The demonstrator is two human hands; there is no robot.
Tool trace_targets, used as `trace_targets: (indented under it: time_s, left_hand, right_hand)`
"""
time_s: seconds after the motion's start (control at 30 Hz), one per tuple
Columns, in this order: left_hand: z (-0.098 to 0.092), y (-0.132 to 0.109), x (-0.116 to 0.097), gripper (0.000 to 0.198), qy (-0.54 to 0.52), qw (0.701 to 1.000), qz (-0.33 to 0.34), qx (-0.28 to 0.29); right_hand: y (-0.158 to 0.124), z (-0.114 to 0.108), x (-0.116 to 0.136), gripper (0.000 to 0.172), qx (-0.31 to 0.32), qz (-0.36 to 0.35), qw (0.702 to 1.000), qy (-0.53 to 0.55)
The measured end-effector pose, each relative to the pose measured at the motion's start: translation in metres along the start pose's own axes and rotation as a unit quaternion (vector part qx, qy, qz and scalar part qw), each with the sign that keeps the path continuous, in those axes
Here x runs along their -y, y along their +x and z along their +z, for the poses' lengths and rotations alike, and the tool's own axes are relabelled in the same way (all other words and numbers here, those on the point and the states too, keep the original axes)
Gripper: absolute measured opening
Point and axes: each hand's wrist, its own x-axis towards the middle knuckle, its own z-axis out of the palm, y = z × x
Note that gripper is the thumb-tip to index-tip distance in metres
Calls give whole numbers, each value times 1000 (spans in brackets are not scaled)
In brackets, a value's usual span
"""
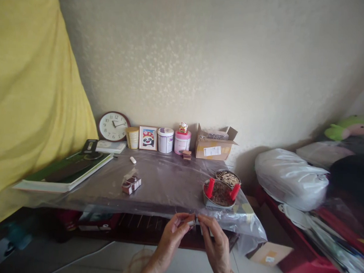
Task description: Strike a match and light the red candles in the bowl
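My left hand [173, 233] and my right hand [214, 238] meet just below the front edge of the table [168, 184], which is covered in clear plastic sheet. Together they pinch a small pale object [192, 223] between the fingertips; what it is I cannot tell. Above the hands on the table stands a metal bowl [219, 193] of dark ash with two red candles [210, 187] stuck in it. A few small matchboxes [131, 185] lie at the table's middle left.
Along the wall stand a clock [113, 126], a framed picture [148, 138], tins [165, 140], a cardboard box [214, 145]. Books [67, 172] lie at the left beside a yellow curtain [28, 91]. A white plastic bag [289, 178] and clutter fill the right.
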Motion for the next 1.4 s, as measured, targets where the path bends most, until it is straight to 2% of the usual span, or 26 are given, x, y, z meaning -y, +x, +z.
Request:
trace_targets:
  time_s: [0.13, 0.27, 0.5, 0.57, 0.63, 0.67, 0.77, 0.87, 0.93, 1.0, 1.07, 1.2, 1.4]
  left_hand:
    - [2, 1, -2, 24, -17, 1000, -4, -10]
    - [10, 1, -13, 20, -18, 1000, -6, -25]
    - [23, 12, -26, 26, -38, 996, -12, -75]
    - [28, 12, -30, 26, -43, 996, -3, -78]
    - [34, 8, -37, 25, -39, 997, 9, -64]
    - [36, 5, -42, 26, -30, 998, 15, -55]
    - [37, -2, -52, 32, -1, 998, 9, -65]
    - [35, -1, -52, 38, -15, 994, -6, -107]
    - [36, 2, -49, 40, -30, 992, -10, -119]
    - [39, 3, -47, 38, -32, 993, -3, -110]
    - [42, 0, -47, 34, -26, 996, 8, -84]
    - [41, -7, -52, 33, -12, 997, 1, -78]
    - [26, -5, -46, 34, -24, 995, -7, -95]
  right_hand:
    - [0, 3, -1, 18, -12, -12, 999, -45]
    - [9, 1, 2, 15, -38, -20, 997, -56]
    - [38, -30, 56, 24, -105, -86, 989, -53]
    - [40, -29, 54, 28, -97, -127, 985, -68]
    - [39, -24, 35, 24, -62, -155, 978, -126]
    - [39, -22, 23, 18, -64, -148, 972, -169]
    - [40, -22, 0, 12, -157, -67, 964, -202]
    - [42, -31, 17, 7, -172, -59, 974, -133]
    - [42, -32, 36, 17, -162, -93, 979, -81]
    - [39, -26, 42, 23, -115, -126, 983, -72]
    - [36, -16, 31, 20, -60, -119, 984, -116]
    - [32, -11, 5, 8, -154, -31, 978, -139]
    - [41, -29, 32, 9, -163, -26, 984, -71]
